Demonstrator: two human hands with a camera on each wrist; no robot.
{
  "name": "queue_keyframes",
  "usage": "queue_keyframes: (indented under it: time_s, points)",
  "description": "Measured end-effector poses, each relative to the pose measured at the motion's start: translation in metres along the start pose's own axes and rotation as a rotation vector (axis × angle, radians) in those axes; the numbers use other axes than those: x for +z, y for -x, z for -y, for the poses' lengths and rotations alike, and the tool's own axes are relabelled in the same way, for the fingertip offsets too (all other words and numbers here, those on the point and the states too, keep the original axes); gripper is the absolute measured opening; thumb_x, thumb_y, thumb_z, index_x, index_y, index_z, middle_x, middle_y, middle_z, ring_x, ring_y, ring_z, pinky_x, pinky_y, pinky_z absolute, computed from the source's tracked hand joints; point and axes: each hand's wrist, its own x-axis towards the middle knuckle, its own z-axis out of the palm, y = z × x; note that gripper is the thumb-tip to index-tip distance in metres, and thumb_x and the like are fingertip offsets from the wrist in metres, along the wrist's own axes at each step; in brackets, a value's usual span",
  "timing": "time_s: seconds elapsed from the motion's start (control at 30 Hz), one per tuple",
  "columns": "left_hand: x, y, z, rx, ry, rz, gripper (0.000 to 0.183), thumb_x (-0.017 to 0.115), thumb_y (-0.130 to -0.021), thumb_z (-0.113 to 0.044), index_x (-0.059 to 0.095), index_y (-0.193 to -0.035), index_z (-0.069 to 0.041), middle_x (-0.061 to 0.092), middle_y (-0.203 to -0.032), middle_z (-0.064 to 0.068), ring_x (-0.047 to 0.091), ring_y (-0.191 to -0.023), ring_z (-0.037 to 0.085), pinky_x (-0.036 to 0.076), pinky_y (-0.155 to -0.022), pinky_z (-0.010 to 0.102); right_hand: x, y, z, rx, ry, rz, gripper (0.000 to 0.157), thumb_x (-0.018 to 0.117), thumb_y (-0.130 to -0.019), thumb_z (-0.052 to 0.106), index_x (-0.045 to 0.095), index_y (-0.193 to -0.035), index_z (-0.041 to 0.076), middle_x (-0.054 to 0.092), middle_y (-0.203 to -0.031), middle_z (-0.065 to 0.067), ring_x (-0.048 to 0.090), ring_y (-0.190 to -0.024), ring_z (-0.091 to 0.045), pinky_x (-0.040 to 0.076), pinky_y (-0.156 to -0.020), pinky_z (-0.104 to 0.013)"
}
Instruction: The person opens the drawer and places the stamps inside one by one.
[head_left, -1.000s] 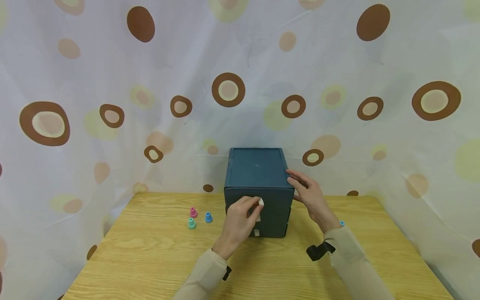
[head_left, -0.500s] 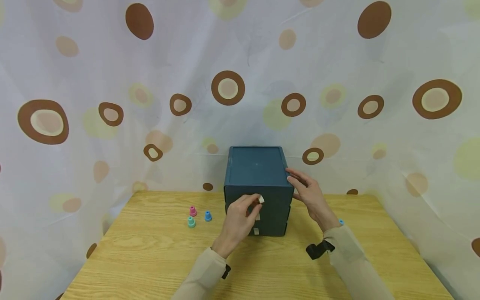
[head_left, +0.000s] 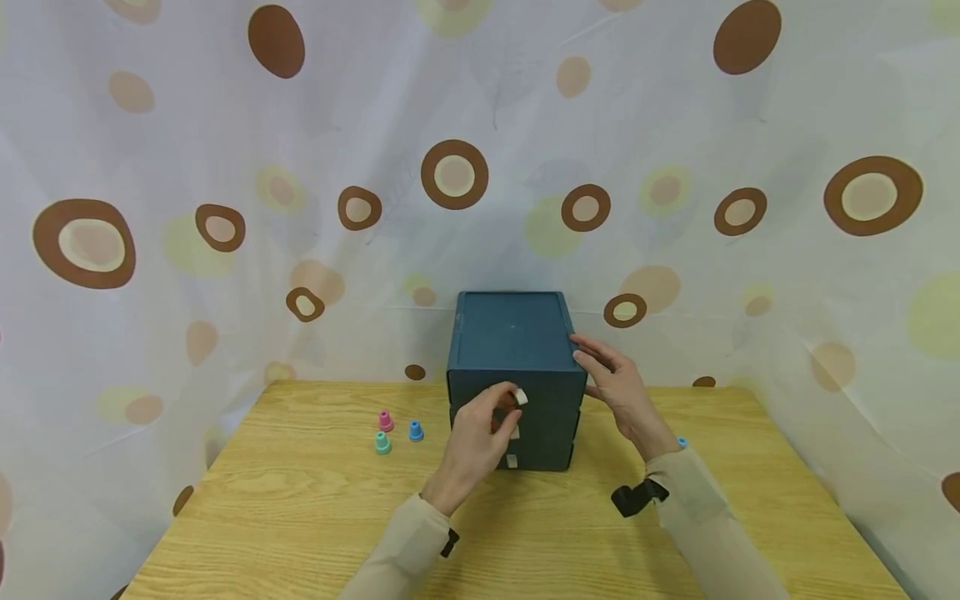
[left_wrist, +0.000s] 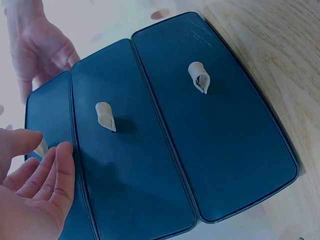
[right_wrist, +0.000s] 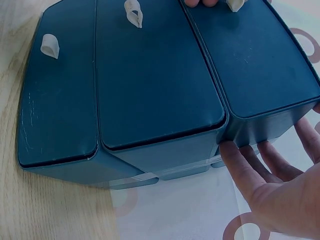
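One pale drawer tab (head_left: 522, 397) sits between the left fingers (left_wrist: 64, 167), seemingly pinched.

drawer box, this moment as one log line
left hand: pinches top tab; right hand: touches drawer box, right side; to its left: pink cone, green cone, blue cone; to its right: second blue cone

No lettering, label, brand, number or sign could be read on the dark blue plastic drawer unit (head_left: 513, 333), its pale loop-shaped pull tabs (left_wrist: 199, 75), the small pink, mint-green and blue cone-shaped pieces (head_left: 382, 444) or the wood-grain tabletop (head_left: 300, 517).
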Motion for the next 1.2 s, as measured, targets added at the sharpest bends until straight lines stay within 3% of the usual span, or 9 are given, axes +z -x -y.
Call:
queue_keyframes:
  time_s: [0.1, 0.23, 0.37, 0.53, 0.7, 0.9, 1.2]
  points:
    - [0.000, 0.001, 0.003, -0.015, 0.008, -0.003, 0.024, 0.068, -0.093, -0.013, 0.059, -0.116, -0.011, 0.070, -0.100, 0.002, 0.067, -0.086, 0.012, 0.052, -0.064, 0.019, 0.000, -0.001, 0.000, 0.011, -0.003, -0.006, 0.057, 0.055, -0.100, 0.040, 0.042, -0.150, 0.016, 0.034, -0.155, -0.013, 0.028, -0.146, -0.033, 0.036, -0.109, -0.060]
    - [-0.002, 0.002, 0.006, -0.019, -0.023, 0.007, 0.009, 0.067, -0.094, -0.016, 0.065, -0.102, -0.012, 0.070, -0.092, 0.000, 0.064, -0.076, 0.008, 0.050, -0.062, 0.019, -0.002, -0.001, 0.001, 0.002, -0.003, -0.004, 0.058, 0.054, -0.100, 0.040, 0.041, -0.150, 0.015, 0.032, -0.156, -0.013, 0.027, -0.147, -0.033, 0.035, -0.109, -0.060]
    - [-0.004, 0.004, 0.010, -0.044, -0.032, 0.086, 0.006, 0.067, -0.094, -0.018, 0.071, -0.093, -0.013, 0.071, -0.082, -0.002, 0.058, -0.064, 0.003, 0.048, -0.059, 0.017, -0.004, -0.003, 0.003, -0.007, -0.003, -0.008, 0.058, 0.054, -0.100, 0.041, 0.041, -0.150, 0.016, 0.032, -0.157, -0.013, 0.027, -0.147, -0.033, 0.034, -0.109, -0.061]
    - [-0.002, 0.008, 0.017, -0.108, -0.041, 0.217, 0.012, 0.066, -0.095, -0.020, 0.074, -0.100, -0.013, 0.074, -0.085, -0.001, 0.061, -0.065, 0.000, 0.049, -0.060, 0.016, -0.007, -0.003, 0.005, -0.012, 0.000, -0.013, 0.058, 0.054, -0.100, 0.041, 0.041, -0.150, 0.016, 0.032, -0.157, -0.013, 0.027, -0.147, -0.032, 0.034, -0.109, -0.061]
    - [0.000, 0.011, 0.022, -0.153, -0.047, 0.282, 0.021, 0.066, -0.095, -0.024, 0.072, -0.111, -0.012, 0.075, -0.095, 0.001, 0.068, -0.075, 0.004, 0.053, -0.066, 0.018, -0.007, -0.003, 0.004, -0.004, -0.001, -0.012, 0.058, 0.055, -0.100, 0.041, 0.041, -0.150, 0.016, 0.032, -0.157, -0.012, 0.027, -0.147, -0.032, 0.035, -0.109, -0.060]
    - [0.000, 0.019, 0.025, -0.157, -0.059, 0.272, 0.022, 0.067, -0.094, -0.020, 0.073, -0.110, -0.007, 0.076, -0.098, 0.006, 0.072, -0.081, 0.012, 0.055, -0.068, 0.020, -0.002, -0.004, -0.002, -0.007, 0.005, 0.007, 0.058, 0.055, -0.100, 0.041, 0.041, -0.150, 0.016, 0.033, -0.157, -0.011, 0.027, -0.147, -0.032, 0.036, -0.109, -0.059]
    - [0.006, 0.020, 0.023, -0.151, -0.015, 0.221, 0.024, 0.070, -0.091, -0.019, 0.073, -0.110, -0.005, 0.076, -0.097, 0.010, 0.074, -0.080, 0.014, 0.055, -0.067, 0.017, -0.001, -0.001, -0.003, -0.009, 0.006, -0.002, 0.056, 0.054, -0.101, 0.039, 0.042, -0.150, 0.016, 0.033, -0.156, -0.012, 0.027, -0.147, -0.032, 0.036, -0.108, -0.061]
